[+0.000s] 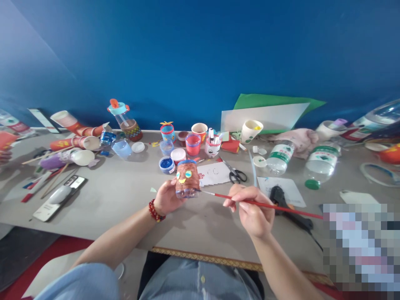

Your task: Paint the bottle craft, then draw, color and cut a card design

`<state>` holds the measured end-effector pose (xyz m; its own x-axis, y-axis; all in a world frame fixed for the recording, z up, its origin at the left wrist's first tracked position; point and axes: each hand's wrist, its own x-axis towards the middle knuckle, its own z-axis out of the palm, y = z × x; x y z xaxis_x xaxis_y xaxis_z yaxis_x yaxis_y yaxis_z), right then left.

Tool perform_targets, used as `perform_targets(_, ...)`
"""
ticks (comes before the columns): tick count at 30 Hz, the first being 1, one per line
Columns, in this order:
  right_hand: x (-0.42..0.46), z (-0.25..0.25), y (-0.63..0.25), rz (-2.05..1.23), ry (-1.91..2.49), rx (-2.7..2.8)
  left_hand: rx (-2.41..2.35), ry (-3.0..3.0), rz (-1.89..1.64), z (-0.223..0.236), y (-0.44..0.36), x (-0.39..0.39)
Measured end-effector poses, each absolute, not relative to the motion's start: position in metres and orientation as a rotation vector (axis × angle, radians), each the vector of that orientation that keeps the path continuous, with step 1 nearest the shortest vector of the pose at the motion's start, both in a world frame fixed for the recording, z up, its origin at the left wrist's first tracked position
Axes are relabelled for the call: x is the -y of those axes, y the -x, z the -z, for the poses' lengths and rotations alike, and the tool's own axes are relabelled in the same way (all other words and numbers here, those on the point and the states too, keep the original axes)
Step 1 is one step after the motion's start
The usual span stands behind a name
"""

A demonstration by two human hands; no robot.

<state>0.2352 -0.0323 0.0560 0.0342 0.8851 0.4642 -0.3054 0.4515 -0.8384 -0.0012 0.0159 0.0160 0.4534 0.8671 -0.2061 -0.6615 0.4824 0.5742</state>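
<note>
My left hand [168, 197] is closed around the side of a small plastic cup [190, 181] painted brown, with a blue rim, two round eyes and a yellow mouth; its bottom part is still see-through. Between the thumb and fingers of my right hand [251, 206] is a thin red paintbrush [271, 205]. The brush's dark tip meets the lower right side of the cup, near the edge of the brown paint. Just behind the cup stand an open pot of blue paint [167, 164] and a pot with a whitish lid [178, 156].
Scissors [238, 176] and a cut paper sheet [216, 173] lie behind my hands. A black glue gun [290, 210] rests right of my right hand, near plastic bottles [321, 164]. At left are a phone [59, 198] and paper cups [75, 143]. A blurred person sits far right.
</note>
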Motion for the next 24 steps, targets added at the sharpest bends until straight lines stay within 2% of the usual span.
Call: perform_targets(24, 0.0318, -0.0529, -0.2352, -0.91, 0.521, 1.334, -0.472, -0.481, -0.983, -0.0197, 0.0002, -0.0154)
